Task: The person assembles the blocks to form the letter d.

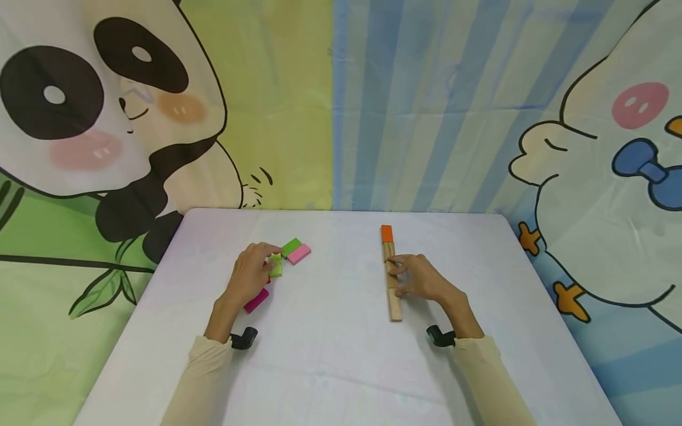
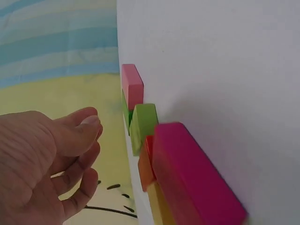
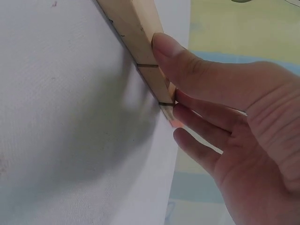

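My left hand (image 1: 249, 273) is over a loose cluster of coloured blocks at the left. In the left wrist view its fingers curve loosely, thumb near the index finger, and nothing shows between them. Nearest it is a lime green block (image 1: 276, 270); about it lie a green block (image 1: 290, 247), a pink block (image 1: 299, 254), a magenta block (image 1: 257, 301) and a red block (image 2: 147, 161), partly hidden. My right hand (image 1: 423, 279) touches the right side of a straight row of plain wooden blocks (image 1: 394, 307) with thumb and fingertips. An orange block (image 1: 386, 234) tops the row's far end.
A white table (image 1: 330, 367) carries all the blocks. Behind it hangs a printed cloth (image 1: 405, 106) with cartoon animals, meeting the table's far edge. A yellowish block (image 2: 161, 206) is partly covered by the magenta one. Black wrist mounts (image 1: 244, 339) sit by both sleeves.
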`<action>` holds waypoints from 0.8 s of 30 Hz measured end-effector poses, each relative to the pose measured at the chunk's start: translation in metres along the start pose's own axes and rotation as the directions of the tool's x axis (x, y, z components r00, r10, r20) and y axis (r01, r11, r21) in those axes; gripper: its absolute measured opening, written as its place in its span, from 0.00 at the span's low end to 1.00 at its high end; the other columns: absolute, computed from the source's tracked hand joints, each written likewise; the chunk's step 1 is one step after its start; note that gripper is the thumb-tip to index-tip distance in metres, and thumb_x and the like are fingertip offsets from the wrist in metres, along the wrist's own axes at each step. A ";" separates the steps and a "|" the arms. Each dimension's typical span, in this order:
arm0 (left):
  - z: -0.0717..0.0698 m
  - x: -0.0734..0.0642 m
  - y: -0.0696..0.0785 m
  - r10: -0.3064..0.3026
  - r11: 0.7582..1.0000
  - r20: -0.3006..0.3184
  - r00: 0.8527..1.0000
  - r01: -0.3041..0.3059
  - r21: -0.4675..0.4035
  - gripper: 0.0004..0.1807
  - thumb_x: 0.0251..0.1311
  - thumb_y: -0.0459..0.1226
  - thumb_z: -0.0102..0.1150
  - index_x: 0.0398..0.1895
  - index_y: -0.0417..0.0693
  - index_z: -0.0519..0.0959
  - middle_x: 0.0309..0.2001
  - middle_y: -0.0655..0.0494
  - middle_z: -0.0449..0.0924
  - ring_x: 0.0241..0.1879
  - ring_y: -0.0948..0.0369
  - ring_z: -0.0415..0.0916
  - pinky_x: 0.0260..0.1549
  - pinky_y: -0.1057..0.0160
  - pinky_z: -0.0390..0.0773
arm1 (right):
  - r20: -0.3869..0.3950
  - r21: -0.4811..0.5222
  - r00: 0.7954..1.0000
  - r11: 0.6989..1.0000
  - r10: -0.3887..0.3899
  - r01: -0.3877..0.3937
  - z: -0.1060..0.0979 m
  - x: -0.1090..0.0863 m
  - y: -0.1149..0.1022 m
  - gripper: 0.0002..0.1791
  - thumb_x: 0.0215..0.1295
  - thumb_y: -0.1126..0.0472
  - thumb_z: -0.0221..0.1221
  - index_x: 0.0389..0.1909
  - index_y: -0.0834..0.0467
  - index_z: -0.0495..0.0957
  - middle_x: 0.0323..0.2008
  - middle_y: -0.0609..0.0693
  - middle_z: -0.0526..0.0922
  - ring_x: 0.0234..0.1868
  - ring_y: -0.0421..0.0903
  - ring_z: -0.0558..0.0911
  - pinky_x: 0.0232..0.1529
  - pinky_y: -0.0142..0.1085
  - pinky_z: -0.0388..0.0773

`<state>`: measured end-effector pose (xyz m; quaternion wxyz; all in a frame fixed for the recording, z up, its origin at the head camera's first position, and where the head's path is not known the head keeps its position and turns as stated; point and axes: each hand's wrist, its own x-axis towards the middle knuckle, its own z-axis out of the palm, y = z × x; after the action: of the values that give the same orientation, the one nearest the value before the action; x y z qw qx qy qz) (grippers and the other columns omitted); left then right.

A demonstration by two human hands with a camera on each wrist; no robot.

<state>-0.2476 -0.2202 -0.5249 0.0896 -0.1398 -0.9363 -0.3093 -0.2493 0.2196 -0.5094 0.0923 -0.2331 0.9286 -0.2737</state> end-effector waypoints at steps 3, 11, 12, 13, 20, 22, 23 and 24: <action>0.005 0.013 0.003 0.042 0.999 0.029 0.999 -0.043 0.028 0.24 0.65 0.25 0.71 0.64 0.45 0.85 0.59 0.44 0.87 0.57 0.45 0.79 0.56 0.43 0.75 | -0.001 0.008 1.000 1.000 0.010 -0.010 0.000 0.000 0.000 0.29 0.54 0.68 0.82 0.58 0.68 0.87 0.75 0.63 0.78 0.78 0.68 0.72 0.76 0.64 0.70; 0.014 0.034 0.005 0.063 0.989 0.127 0.990 -0.079 0.122 0.32 0.57 0.32 0.82 0.68 0.45 0.84 0.60 0.41 0.87 0.55 0.45 0.76 0.52 0.46 0.70 | 0.010 0.002 1.000 1.000 0.002 -0.002 0.006 0.002 -0.001 0.30 0.52 0.68 0.83 0.58 0.67 0.87 0.75 0.62 0.78 0.79 0.68 0.73 0.77 0.62 0.69; 0.015 0.036 0.005 0.060 0.989 0.143 0.988 -0.078 0.129 0.33 0.57 0.32 0.82 0.68 0.45 0.84 0.60 0.41 0.87 0.55 0.45 0.76 0.52 0.46 0.70 | 0.009 -0.003 1.000 1.000 0.000 0.000 0.006 0.002 -0.001 0.31 0.52 0.68 0.83 0.59 0.67 0.87 0.75 0.62 0.78 0.78 0.67 0.73 0.77 0.62 0.69; 0.015 0.039 0.005 0.060 0.987 0.155 0.986 -0.081 0.135 0.33 0.56 0.31 0.82 0.68 0.46 0.84 0.59 0.41 0.86 0.56 0.45 0.75 0.52 0.46 0.70 | 0.007 -0.003 1.000 1.000 0.001 -0.001 0.005 0.003 -0.001 0.31 0.52 0.68 0.83 0.59 0.67 0.87 0.75 0.62 0.79 0.78 0.67 0.73 0.77 0.61 0.69; 0.016 0.056 0.007 0.076 0.983 0.227 0.971 -0.112 0.146 0.35 0.54 0.31 0.84 0.68 0.46 0.84 0.58 0.42 0.86 0.54 0.45 0.73 0.49 0.49 0.69 | 0.003 -0.016 1.000 1.000 0.022 -0.022 0.001 0.002 -0.003 0.30 0.52 0.68 0.83 0.57 0.67 0.88 0.74 0.62 0.79 0.78 0.67 0.74 0.77 0.63 0.69; 0.016 0.060 0.007 0.083 0.982 0.240 0.967 -0.120 0.145 0.33 0.56 0.30 0.82 0.67 0.46 0.85 0.57 0.41 0.86 0.52 0.45 0.73 0.48 0.50 0.68 | 0.005 -0.014 1.000 1.000 0.025 -0.025 0.000 0.002 -0.003 0.30 0.51 0.68 0.83 0.57 0.68 0.88 0.74 0.63 0.79 0.78 0.68 0.74 0.78 0.63 0.68; 0.016 0.062 0.006 0.081 0.982 0.245 0.966 -0.120 0.145 0.31 0.57 0.29 0.81 0.66 0.46 0.85 0.57 0.41 0.86 0.51 0.46 0.72 0.48 0.50 0.68 | 0.006 -0.010 1.000 1.000 0.028 -0.028 -0.001 0.001 -0.004 0.30 0.51 0.68 0.83 0.57 0.67 0.88 0.74 0.63 0.79 0.78 0.67 0.74 0.78 0.63 0.68; 0.016 0.063 0.006 0.080 0.982 0.249 0.965 -0.119 0.145 0.29 0.58 0.29 0.80 0.65 0.46 0.86 0.57 0.42 0.86 0.51 0.46 0.72 0.48 0.50 0.68 | 0.005 -0.013 1.000 1.000 0.027 -0.026 -0.001 0.001 -0.004 0.30 0.51 0.68 0.83 0.57 0.68 0.88 0.74 0.63 0.79 0.78 0.68 0.74 0.78 0.63 0.68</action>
<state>-0.3070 -0.1926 -0.5184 0.0012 -0.2159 -0.9537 -0.2095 -0.2493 0.2168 -0.5066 0.0969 -0.2221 0.9331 -0.2657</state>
